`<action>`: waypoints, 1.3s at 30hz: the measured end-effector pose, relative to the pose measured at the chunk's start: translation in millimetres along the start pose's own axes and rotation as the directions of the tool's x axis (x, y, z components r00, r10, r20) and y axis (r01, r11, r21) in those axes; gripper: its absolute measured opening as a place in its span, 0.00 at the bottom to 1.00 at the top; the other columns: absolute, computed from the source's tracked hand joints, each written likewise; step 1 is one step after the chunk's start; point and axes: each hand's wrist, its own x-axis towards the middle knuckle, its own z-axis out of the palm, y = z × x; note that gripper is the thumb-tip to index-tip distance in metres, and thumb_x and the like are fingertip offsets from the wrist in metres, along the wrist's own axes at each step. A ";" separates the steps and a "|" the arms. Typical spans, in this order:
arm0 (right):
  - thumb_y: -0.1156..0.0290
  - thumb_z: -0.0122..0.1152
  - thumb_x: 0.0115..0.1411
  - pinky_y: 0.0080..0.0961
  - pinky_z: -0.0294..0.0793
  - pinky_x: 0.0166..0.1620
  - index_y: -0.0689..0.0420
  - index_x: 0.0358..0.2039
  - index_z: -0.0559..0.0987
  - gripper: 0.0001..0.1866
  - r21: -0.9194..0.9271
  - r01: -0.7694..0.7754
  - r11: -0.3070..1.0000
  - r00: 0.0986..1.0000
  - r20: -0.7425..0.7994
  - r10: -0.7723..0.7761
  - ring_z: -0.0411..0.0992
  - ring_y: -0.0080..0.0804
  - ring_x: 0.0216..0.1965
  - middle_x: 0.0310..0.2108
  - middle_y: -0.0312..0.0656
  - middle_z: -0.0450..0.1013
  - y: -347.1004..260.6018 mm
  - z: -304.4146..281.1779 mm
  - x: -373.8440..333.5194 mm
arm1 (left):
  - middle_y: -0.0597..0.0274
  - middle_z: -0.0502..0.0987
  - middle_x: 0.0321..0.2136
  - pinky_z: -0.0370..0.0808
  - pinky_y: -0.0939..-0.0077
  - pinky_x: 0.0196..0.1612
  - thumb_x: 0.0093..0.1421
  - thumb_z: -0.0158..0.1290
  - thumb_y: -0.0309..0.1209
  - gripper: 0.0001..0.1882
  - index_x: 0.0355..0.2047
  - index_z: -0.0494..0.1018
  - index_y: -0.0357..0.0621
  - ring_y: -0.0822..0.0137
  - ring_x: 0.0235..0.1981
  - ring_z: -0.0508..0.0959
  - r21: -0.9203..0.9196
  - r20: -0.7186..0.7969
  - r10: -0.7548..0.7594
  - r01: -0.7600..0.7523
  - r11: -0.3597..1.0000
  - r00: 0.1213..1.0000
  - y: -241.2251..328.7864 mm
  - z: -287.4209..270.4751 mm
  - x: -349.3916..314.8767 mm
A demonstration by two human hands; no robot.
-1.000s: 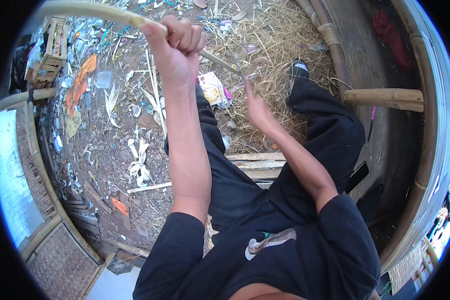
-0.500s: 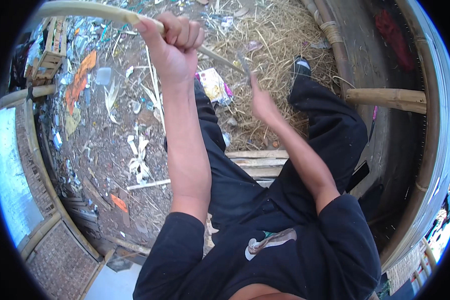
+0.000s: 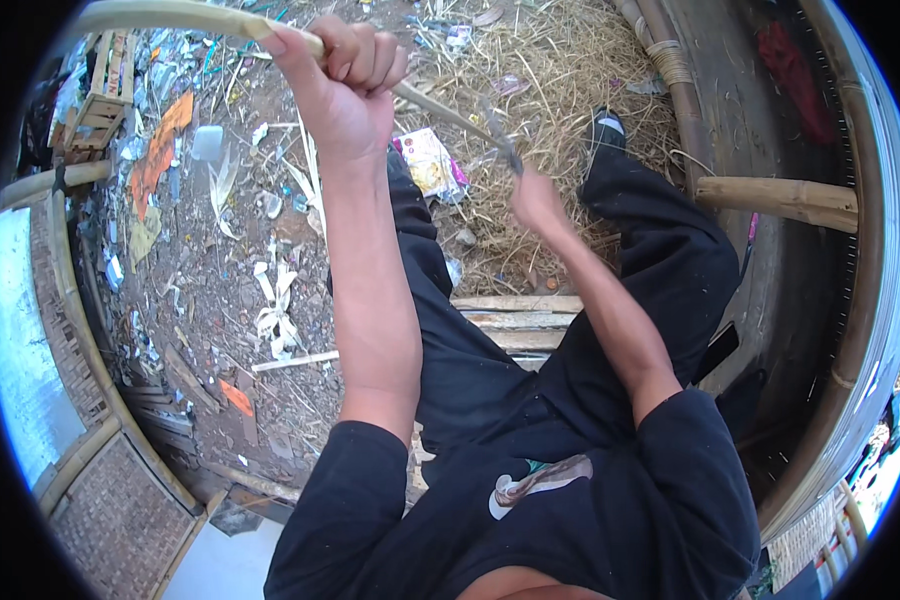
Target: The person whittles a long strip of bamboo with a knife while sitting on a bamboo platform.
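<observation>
A long pale bamboo strip runs from the upper left through the fist of my left hand and slants down to the right. My left fingers wrap around it, with the thumb lying along it. My right hand, lower and to the right, is closed on the handle end of a grey-bladed knife. Its blade crosses the strip near the strip's lower right end and seems to touch it. The handle itself is hidden inside my right fist.
Between my legs lie several wooden slats. Dry straw and a colourful packet cover the ground ahead. A wooden crate stands at the far left. On the right, a bamboo post juts from a bamboo-framed wall.
My right hand and the knife have shifted slightly down and to the right along the bamboo strip. My left hand keeps its hold in nearly the same place.
</observation>
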 end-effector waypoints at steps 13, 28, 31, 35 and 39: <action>0.63 0.37 0.67 0.27 0.64 0.20 0.60 0.36 0.63 0.13 0.017 0.019 1.000 0.995 0.095 -0.021 0.62 0.21 0.16 0.21 0.33 0.65 -25.4 -15.0 -9.1 | 0.76 0.42 0.09 0.40 0.78 0.18 0.51 0.41 0.71 0.36 0.12 0.47 0.52 0.77 0.12 0.42 -0.040 -0.064 -0.026 0.024 0.999 0.998 -2.7 -3.1 2.7; 0.63 0.35 0.68 0.31 0.60 0.16 0.64 0.43 0.62 0.15 0.316 -0.047 0.947 0.991 0.137 0.003 0.64 0.29 0.14 0.15 0.39 0.65 -61.6 -52.0 -40.9 | 0.76 0.40 0.09 0.39 0.79 0.16 0.50 0.38 0.72 0.37 0.12 0.44 0.53 0.78 0.11 0.40 -0.035 -0.040 -0.020 0.018 0.999 0.999 -0.5 -4.2 1.8; 0.65 0.35 0.68 0.32 0.61 0.16 0.64 0.44 0.61 0.14 0.432 0.202 0.879 0.973 -0.188 -0.131 0.67 0.33 0.15 0.15 0.42 0.66 -89.9 -91.9 -49.6 | 0.76 0.40 0.09 0.39 0.79 0.15 0.50 0.38 0.72 0.37 0.12 0.44 0.53 0.78 0.11 0.41 -0.003 -0.001 0.003 -0.003 1.000 1.000 2.3 -6.3 -0.4; 0.66 0.36 0.68 0.30 0.62 0.15 0.66 0.44 0.63 0.14 0.434 0.376 0.819 0.895 -0.399 -0.199 0.67 0.33 0.14 0.16 0.41 0.66 -80.8 -69.0 -50.4 | 0.76 0.40 0.09 0.39 0.79 0.15 0.51 0.37 0.72 0.37 0.12 0.44 0.53 0.78 0.11 0.41 0.026 0.011 0.002 -0.002 1.000 1.000 0.4 0.1 -0.6; 0.64 0.38 0.67 0.32 0.66 0.19 0.64 0.38 0.65 0.14 -0.042 -0.083 0.996 0.996 0.041 0.084 0.67 0.29 0.16 0.19 0.41 0.70 -20.9 -2.6 -20.6 | 0.76 0.40 0.09 0.39 0.80 0.15 0.51 0.37 0.72 0.37 0.12 0.45 0.53 0.78 0.11 0.41 -0.047 -0.008 -0.023 0.023 0.999 1.000 -5.1 -1.5 4.2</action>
